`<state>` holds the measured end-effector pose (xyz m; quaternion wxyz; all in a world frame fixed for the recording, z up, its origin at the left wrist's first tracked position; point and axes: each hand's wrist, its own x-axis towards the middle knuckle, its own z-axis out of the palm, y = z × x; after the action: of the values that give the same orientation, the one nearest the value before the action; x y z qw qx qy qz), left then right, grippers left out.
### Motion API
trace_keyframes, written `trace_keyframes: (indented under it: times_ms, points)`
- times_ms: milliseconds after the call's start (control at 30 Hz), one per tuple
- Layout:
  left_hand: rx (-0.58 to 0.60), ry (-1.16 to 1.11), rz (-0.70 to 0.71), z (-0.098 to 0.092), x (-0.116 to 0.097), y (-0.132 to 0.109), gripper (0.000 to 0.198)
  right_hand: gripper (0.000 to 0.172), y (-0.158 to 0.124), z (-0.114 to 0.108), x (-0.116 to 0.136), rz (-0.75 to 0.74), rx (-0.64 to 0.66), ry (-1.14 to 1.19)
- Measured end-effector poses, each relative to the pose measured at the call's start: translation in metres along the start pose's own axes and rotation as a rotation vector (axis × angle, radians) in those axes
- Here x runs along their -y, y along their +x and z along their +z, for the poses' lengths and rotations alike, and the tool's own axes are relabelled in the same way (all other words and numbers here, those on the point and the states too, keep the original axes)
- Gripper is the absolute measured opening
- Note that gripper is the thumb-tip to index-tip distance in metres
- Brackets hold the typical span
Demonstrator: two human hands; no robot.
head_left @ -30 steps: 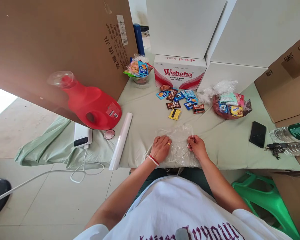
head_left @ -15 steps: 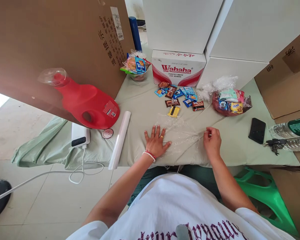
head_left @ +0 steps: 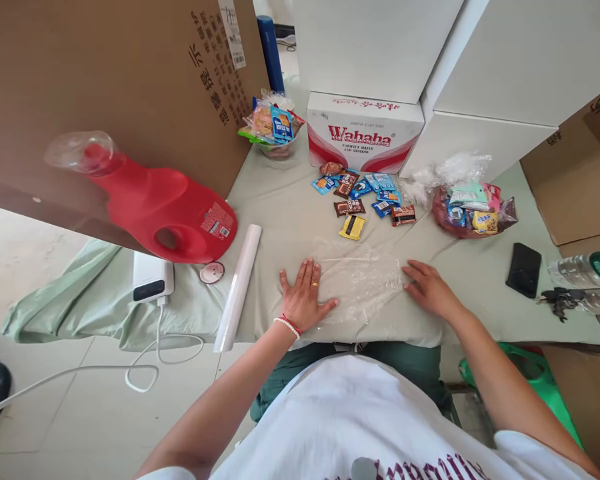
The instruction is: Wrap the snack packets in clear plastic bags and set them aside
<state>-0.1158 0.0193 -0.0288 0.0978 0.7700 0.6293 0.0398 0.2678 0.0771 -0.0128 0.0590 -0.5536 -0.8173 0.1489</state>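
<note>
A sheet of clear plastic film (head_left: 363, 280) lies spread on the pale green cloth (head_left: 290, 227) covering the table. My left hand (head_left: 304, 297) presses flat on the film's left edge, fingers spread, a ring on one finger. My right hand (head_left: 427, 288) rests flat on the film's right edge, fingers stretched out. Neither hand holds anything. Beyond the film lie several small snack packets (head_left: 363, 197).
A roll of film (head_left: 240, 283) lies left of my left hand. A red jug (head_left: 165, 210), a white power bank (head_left: 150, 280), a bowl of snacks (head_left: 273, 130), a red basket of snacks (head_left: 473, 210), a phone (head_left: 524, 268), keys (head_left: 555, 300), bottles (head_left: 587, 277), a Wahaha box (head_left: 363, 137) and cardboard boxes surround the area.
The film was bunched between both closed hands. My right hand pulled its edge to the right, then both hands opened and flattened on the spread sheet.
</note>
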Motion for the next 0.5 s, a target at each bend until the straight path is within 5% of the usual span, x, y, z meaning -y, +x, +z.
trace_keyframes:
  times_ms: [100,233,367,500]
  points:
    - [0.013,0.008,0.003,0.000,-0.002,0.001,0.101,0.036,0.039,-0.029,-0.010,0.067,0.049,-0.123]
    - [0.036,0.025,0.002,-0.002,-0.003,0.002,0.100,0.028,0.143,-0.053,0.027,-0.052,0.015,-0.215]
    - [0.052,0.046,0.032,-0.002,-0.002,0.002,0.100,0.042,0.239,-0.047,0.076,-0.201,0.095,-0.206]
    - [0.043,0.057,0.057,0.000,0.002,0.000,0.101,0.055,0.275,-0.037,0.095,-0.178,0.240,-0.288]
